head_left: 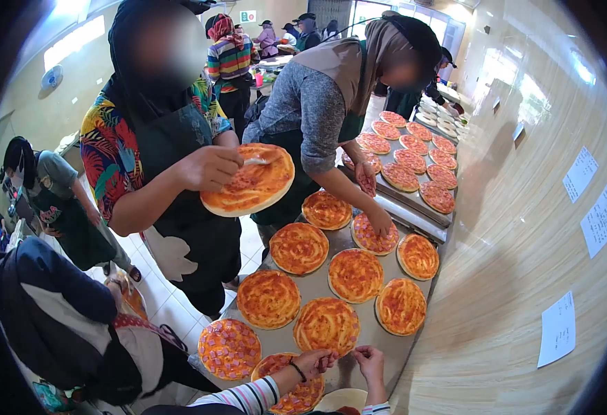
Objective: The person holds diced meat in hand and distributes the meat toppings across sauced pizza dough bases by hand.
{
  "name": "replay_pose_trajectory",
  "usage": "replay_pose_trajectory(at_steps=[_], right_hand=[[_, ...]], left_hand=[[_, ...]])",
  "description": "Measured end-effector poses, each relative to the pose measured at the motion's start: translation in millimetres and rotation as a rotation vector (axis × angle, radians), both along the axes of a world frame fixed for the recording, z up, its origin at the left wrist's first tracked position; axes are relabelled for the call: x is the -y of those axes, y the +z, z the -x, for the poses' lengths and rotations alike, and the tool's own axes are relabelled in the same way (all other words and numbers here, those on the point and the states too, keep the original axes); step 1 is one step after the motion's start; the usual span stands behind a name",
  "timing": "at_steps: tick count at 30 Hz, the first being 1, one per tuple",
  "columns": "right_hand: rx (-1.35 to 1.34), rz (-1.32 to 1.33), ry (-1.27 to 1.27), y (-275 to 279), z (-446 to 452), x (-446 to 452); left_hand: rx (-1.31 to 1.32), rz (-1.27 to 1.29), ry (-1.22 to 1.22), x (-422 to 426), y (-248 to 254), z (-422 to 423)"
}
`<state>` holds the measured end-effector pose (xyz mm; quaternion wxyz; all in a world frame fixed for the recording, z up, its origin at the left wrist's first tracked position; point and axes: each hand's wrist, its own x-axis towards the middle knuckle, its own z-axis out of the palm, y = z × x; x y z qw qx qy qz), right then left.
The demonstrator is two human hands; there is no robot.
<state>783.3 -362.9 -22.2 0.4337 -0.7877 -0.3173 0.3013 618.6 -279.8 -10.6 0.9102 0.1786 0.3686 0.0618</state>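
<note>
At the bottom, my left hand, with a dark bracelet and striped sleeve, has its fingers pinched together at the near edge of a sauced pizza base. My right hand is likewise pinched, just right of that edge. Whatever either hand holds is too small to make out. Under my left wrist lies a partly covered pizza with pink pieces on its sauce. Between my forearms shows the rim of a pale bowl. To the left is a pizza topped with pink diced meat.
Several sauced bases lie on the metal table. Across it, a co-worker's hand touches a topped pizza. Another person's hand spreads sauce on a held base. Topped pizzas fill trays beyond; a wall borders the right.
</note>
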Motion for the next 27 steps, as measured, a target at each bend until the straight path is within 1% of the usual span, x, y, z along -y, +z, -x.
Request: replay_pose_trajectory(at_steps=[2,4,8,9,10,13,15,20,22,25,27], right_hand=[[-0.023,0.069,0.008,13,1,1],[-0.008,0.065,0.016,11,0,2],[-0.02,0.068,0.02,16,6,3],[-0.02,0.07,0.021,10,7,3],[-0.044,0.054,0.016,-1,6,4],[-0.104,0.037,0.006,-1,12,7],[-0.142,0.035,0.002,4,16,8],[-0.116,0.016,-0.04,-4,24,17],[-0.088,0.018,-0.044,-17,24,22],[-0.061,0.018,-0.062,-22,31,29],[-0.059,0.018,-0.084,-18,38,34]], left_hand=[[0.019,0.013,-0.003,0,-4,2],[0.04,0.023,-0.004,1,-5,3],[-0.001,-0.042,-0.017,1,5,8],[-0.02,-0.064,-0.014,3,5,10],[-0.02,-0.061,-0.014,4,-1,11],[0.015,-0.07,-0.004,7,-21,15],[0.037,-0.089,0.005,9,-18,21],[0.074,-0.063,0.038,14,-2,38],[0.086,-0.068,0.042,16,5,45],[0.088,-0.044,0.026,21,9,57],[0.143,-0.072,0.029,26,11,65]])
